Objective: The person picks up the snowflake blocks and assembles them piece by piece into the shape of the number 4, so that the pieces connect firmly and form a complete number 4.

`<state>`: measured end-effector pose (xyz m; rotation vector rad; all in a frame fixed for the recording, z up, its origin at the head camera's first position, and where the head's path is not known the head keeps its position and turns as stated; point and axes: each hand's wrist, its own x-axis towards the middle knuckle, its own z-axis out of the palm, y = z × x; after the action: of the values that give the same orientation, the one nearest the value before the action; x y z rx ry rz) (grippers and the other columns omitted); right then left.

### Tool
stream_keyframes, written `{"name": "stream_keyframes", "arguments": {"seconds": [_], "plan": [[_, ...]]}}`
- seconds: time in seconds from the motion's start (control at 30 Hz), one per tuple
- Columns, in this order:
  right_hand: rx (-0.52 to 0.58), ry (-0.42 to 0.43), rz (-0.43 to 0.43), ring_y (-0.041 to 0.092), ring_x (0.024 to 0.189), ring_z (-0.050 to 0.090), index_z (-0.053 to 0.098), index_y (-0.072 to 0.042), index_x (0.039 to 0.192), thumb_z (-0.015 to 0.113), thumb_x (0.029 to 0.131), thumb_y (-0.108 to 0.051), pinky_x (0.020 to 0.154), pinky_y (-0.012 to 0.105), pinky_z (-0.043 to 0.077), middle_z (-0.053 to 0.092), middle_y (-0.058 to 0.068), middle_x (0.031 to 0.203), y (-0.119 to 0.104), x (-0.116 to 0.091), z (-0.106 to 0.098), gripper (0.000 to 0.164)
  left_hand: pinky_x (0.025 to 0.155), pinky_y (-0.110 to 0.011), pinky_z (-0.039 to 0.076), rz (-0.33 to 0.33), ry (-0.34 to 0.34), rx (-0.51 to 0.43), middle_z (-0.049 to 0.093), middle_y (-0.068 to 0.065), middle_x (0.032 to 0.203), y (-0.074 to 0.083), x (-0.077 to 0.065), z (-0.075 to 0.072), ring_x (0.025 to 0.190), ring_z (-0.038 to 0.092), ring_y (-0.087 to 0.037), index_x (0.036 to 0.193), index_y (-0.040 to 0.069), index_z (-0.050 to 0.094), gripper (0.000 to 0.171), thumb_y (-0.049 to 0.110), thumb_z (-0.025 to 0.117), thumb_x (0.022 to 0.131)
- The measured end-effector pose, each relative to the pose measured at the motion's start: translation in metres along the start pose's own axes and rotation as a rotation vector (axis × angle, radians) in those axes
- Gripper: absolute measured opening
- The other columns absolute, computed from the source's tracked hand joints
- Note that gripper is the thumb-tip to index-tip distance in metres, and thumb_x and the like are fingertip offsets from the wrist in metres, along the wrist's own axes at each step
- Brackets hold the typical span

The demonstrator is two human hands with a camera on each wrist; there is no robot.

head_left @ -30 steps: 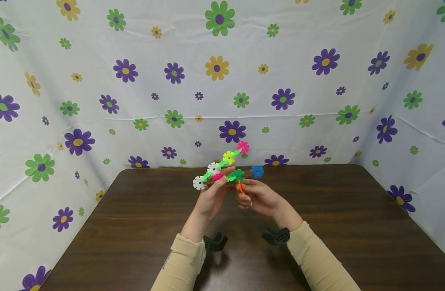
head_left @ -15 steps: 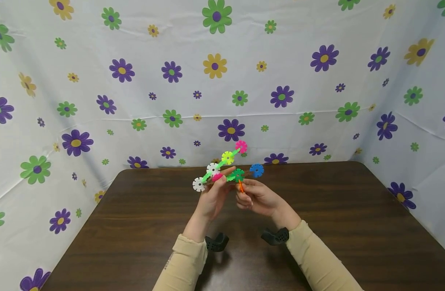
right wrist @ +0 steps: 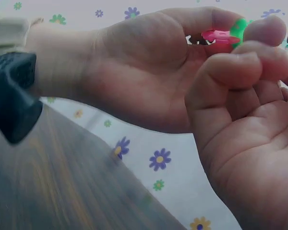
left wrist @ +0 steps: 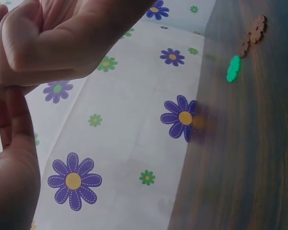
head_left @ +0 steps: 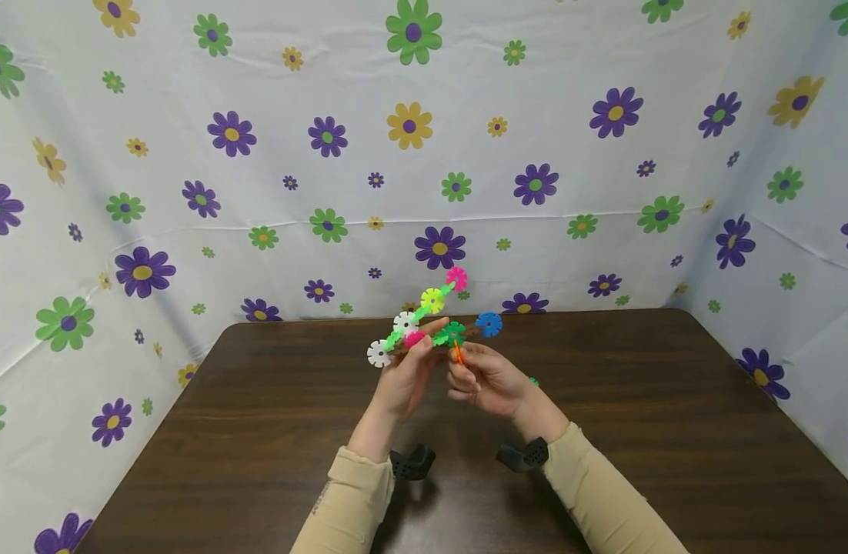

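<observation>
Both hands hold up a branching chain of notched plastic disc connectors above the table. My left hand (head_left: 405, 378) grips it at a pink disc (head_left: 414, 338); white discs (head_left: 378, 353), a yellow disc (head_left: 432, 301) and another pink disc (head_left: 456, 278) fan out beyond, joined by light green ones. With thumb and fingers, my right hand (head_left: 492, 385) pinches an orange disc (head_left: 459, 352), seen edge-on just below a dark green disc (head_left: 455, 333). To the right a blue disc (head_left: 489, 324) sticks out past a brown one. In the right wrist view the fingers hide most of the joint.
On the dark wooden table (head_left: 292, 431), a green disc (left wrist: 234, 69) and brown discs (left wrist: 258, 29) lie beyond the right arm; the head view shows only a green edge behind that wrist. A flower-printed cloth (head_left: 292, 261) hangs along the back and sides.
My right hand has shifted slightly left, and a green disc edge now shows behind its wrist. The grips on the chain and orange disc look the same. The head view has tilted a little.
</observation>
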<state>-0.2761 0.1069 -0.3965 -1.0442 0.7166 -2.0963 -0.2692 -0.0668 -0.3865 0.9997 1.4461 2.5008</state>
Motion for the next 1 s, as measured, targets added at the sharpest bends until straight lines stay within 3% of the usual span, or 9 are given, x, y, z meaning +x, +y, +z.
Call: {"name": "stream_keyframes", "arguments": {"seconds": [0.3, 0.53, 0.77, 1.0], "plan": [[-0.078, 0.048, 0.090, 0.009, 0.060, 0.043, 0.061, -0.010, 0.110, 0.016, 0.109, -0.019, 0.058, 0.020, 0.041, 0.057, -0.002, 0.082, -0.005, -0.003, 0.000, 0.046, 0.100, -0.042, 0.035, -0.039, -0.029, 0.041, 0.060, 0.004, 0.122, 0.005, 0.000, -0.001, 0.113, 0.054, -0.017, 0.124, 0.028, 0.066, 0.027, 0.033, 0.055, 0.100], [-0.204, 0.202, 0.167, 0.009, 0.062, 0.050, 0.062, -0.010, 0.109, 0.020, 0.109, -0.020, 0.055, 0.021, 0.047, 0.056, 0.000, 0.081, -0.018, -0.014, -0.006, 0.044, 0.100, -0.040, 0.037, -0.032, -0.008, 0.033, 0.062, 0.004, 0.120, 0.007, -0.001, -0.001, 0.107, 0.056, -0.015, 0.123, 0.024, 0.066, 0.027, 0.029, 0.054, 0.100], [-0.428, 0.352, 0.192, 0.011, 0.063, 0.048, 0.064, -0.011, 0.106, 0.027, 0.108, -0.015, 0.056, 0.023, 0.045, 0.056, 0.000, 0.081, -0.045, -0.049, -0.021, 0.038, 0.095, -0.041, 0.043, -0.030, 0.016, 0.020, 0.062, 0.000, 0.122, 0.007, -0.001, -0.001, 0.103, 0.058, -0.018, 0.121, 0.017, 0.068, 0.027, 0.026, 0.054, 0.100], [-0.464, 0.456, 0.149, 0.009, 0.066, 0.052, 0.064, -0.009, 0.107, 0.023, 0.107, -0.007, 0.060, 0.023, 0.046, 0.059, -0.001, 0.085, -0.067, -0.097, -0.047, 0.041, 0.088, -0.036, 0.047, -0.022, 0.007, 0.015, 0.065, -0.001, 0.116, 0.007, -0.002, -0.003, 0.098, 0.061, -0.021, 0.121, 0.018, 0.069, 0.028, 0.021, 0.051, 0.100]]}}
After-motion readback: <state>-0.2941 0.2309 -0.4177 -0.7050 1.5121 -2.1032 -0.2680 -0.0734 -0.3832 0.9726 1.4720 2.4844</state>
